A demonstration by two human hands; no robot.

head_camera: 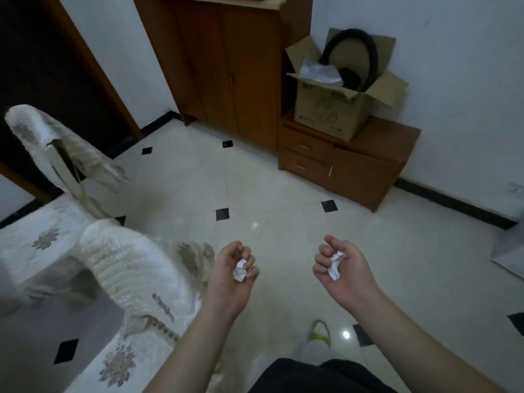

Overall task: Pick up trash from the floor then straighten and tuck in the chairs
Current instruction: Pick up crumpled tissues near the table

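Palms up, near centre, over tiled floor (283, 180). Left hand (234, 275) curled round paper wad (240, 270); right hand (344, 269) curled round second wad (336, 264). Covered chairs (136, 268) left, askew.

Domestic interior, likely a dining room: tiled floor (283, 194) with black diamond insets, wooden cupboard (226, 66), low drawer cabinet (348, 163), fabric-covered chairs (136, 268), and a cloth-covered table (37, 245).

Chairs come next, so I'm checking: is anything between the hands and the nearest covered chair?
No object lies between them, but the left hand holds a paper wad and the right hand another. The chair sits just left.
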